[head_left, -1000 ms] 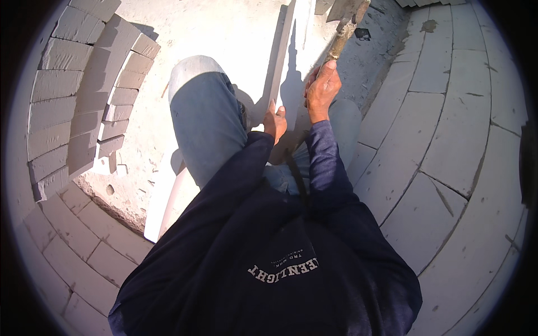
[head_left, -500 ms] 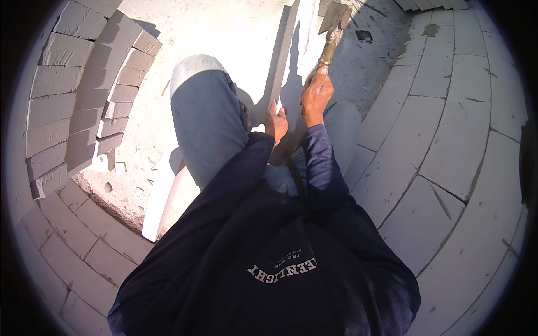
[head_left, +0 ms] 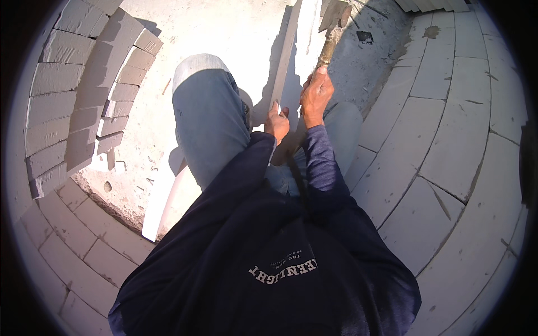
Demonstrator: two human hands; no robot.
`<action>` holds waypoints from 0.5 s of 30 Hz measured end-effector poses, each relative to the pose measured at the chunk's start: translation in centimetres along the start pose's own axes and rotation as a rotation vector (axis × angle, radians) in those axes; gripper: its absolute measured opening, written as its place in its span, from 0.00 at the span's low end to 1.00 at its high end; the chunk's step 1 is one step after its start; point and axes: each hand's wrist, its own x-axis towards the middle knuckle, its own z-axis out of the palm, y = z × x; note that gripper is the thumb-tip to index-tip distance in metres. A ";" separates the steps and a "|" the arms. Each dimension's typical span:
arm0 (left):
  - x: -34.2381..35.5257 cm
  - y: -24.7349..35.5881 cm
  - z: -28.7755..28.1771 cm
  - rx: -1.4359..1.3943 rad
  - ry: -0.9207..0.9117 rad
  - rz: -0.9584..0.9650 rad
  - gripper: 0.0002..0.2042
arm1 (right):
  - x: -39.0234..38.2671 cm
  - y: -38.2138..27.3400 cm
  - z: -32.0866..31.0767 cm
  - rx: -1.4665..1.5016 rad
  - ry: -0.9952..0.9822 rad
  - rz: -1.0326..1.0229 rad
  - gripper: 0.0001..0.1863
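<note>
A long pale masonry block [head_left: 287,59] lies between my legs, stretching away from me, with one narrow face in shade. My left hand [head_left: 277,123] is closed on its near end, thumb along the edge. Just right of it, my right hand [head_left: 317,96] wraps round the worn handle of a hatchet-like tool [head_left: 329,46]. A flat grey head tops this tool, pointing away from me over the right part of the block. Whether the head touches the block I cannot tell.
Pale blocks [head_left: 53,95] stand stacked at the left, with a smaller row [head_left: 129,75] beside them. A wall of pale blocks [head_left: 448,123] runs along the right. A long white piece [head_left: 162,204] lies by my left leg. Debris dots the dusty floor [head_left: 370,73].
The tool's head has turned slightly in my right hand. Both hands and the block stay almost where they were.
</note>
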 end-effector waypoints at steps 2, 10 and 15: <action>-0.6 0.1 0.5 0.250 0.079 0.097 0.29 | -0.9 1.9 1.0 -0.153 0.056 -0.096 0.34; -0.3 0.2 0.4 0.194 0.041 0.057 0.30 | 0.3 0.3 -0.6 -0.102 -0.130 0.518 0.35; 2.9 -3.5 -0.4 -0.007 -0.030 -0.103 0.30 | -0.8 -1.0 -0.3 0.052 -0.030 0.218 0.34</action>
